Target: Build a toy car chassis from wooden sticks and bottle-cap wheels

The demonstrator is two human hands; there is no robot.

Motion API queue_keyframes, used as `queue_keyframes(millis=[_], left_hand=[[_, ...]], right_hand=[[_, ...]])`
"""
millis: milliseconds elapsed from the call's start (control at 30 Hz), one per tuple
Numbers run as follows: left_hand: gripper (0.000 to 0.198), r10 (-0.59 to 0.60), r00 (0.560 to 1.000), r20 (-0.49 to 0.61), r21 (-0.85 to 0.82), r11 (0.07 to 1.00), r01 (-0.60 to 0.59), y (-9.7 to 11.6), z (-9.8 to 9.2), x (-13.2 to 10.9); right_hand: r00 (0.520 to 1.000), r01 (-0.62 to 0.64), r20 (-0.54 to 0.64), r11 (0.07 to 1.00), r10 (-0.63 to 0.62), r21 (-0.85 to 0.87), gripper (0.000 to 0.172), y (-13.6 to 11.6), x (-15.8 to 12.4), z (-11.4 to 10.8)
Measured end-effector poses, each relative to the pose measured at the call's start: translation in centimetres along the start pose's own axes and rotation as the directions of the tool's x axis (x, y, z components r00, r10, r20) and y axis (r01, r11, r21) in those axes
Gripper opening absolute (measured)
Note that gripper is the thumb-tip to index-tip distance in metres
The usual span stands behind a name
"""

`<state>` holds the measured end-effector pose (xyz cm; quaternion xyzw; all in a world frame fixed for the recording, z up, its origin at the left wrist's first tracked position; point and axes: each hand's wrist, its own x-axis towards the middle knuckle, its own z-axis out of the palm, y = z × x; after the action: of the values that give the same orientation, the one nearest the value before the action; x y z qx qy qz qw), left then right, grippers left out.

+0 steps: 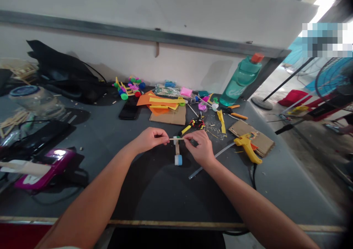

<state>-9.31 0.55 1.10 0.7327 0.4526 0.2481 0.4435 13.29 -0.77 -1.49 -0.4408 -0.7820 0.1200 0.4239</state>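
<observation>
Between my two hands a thin wooden stick runs level, pinched near its ends. The fingertips of my left hand are closed on its left end. On the right end, my right hand grips it between thumb and fingers. Just under the stick lies a small piece made of a flat wooden strip with a light blue and white bottle cap at its near end. Something green and white shows at its far end, partly behind the stick. Whether the stick touches this piece I cannot tell.
To the right, a yellow glue gun rests on cardboard, its cord over the edge. Behind my hands are pliers, orange paper and a phone. A teal bottle stands at the back right; a purple device lies left.
</observation>
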Motion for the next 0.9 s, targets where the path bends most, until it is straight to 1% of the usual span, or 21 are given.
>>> queue_keyframes(millis=[467,900], left_hand=[[0.023,0.013,1.000,0.008,0.014,1.000,-0.013,-0.20,-0.04,0.04],[0.022,0.014,1.000,0.015,-0.007,1.000,-0.014,-0.21,0.03,0.03]], right_hand=[[1.000,-0.018,0.002,1.000,0.018,-0.006,0.011,-0.06,-0.02,0.16],[1.000,-0.001,0.008,1.000,0.001,-0.003,0.010,0.00,0.00,0.11]])
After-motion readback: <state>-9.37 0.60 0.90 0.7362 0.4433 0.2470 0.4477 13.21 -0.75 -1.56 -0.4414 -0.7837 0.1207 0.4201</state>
